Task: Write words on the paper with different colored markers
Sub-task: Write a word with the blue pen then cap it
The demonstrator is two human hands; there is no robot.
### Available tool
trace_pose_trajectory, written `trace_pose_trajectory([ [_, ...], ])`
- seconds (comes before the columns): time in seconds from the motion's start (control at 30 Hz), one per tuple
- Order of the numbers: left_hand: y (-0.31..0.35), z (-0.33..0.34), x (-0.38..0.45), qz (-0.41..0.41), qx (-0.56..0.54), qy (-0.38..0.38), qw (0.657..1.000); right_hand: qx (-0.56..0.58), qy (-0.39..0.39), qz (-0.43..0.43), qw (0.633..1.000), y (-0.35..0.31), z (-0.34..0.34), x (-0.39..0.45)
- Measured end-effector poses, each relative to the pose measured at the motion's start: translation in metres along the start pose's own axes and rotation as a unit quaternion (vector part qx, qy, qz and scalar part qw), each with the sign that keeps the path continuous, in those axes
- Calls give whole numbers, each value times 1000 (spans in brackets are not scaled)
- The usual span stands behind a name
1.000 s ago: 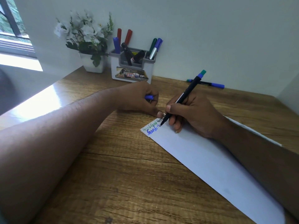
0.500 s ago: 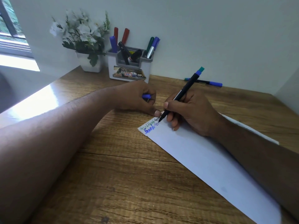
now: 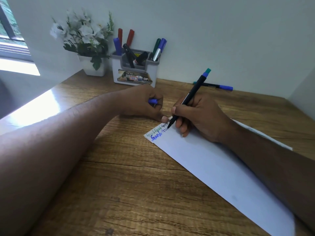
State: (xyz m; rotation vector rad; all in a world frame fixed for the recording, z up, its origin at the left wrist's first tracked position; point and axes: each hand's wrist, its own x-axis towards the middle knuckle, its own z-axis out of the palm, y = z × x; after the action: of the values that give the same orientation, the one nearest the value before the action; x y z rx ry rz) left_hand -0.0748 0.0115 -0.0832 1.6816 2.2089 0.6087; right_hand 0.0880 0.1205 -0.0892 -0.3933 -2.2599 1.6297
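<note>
- The paper [image 3: 221, 167] lies slantwise on the wooden desk [image 3: 119, 193], its far corner carrying a few short words in green, blue and dark ink. The rest of the sheet is blank, so by my reading the job is only just started.
- On that corner, the black marker [image 3: 187, 99] has its tip down on the second line, next to the blue word.
- The right hand [image 3: 201, 118] has its fingers pinched tight round the marker barrel in a writing grip, heel resting on the sheet.
- The left hand [image 3: 144, 103] is curled closed around a blue cap [image 3: 152, 101], thumb tip touching the paper's corner.
- Beyond them, a spare marker [image 3: 216, 86] lies loose by the wall.
- More colours wait in the pen holder [image 3: 134, 68], beside a flower pot [image 3: 92, 67].
</note>
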Motion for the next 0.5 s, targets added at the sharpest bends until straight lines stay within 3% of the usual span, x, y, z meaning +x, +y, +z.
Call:
trace_pose_trajectory([
  [0.5, -2, -1, 0, 11, -5, 3, 1000, 2, 10, 4, 1000, 1, 0, 1],
])
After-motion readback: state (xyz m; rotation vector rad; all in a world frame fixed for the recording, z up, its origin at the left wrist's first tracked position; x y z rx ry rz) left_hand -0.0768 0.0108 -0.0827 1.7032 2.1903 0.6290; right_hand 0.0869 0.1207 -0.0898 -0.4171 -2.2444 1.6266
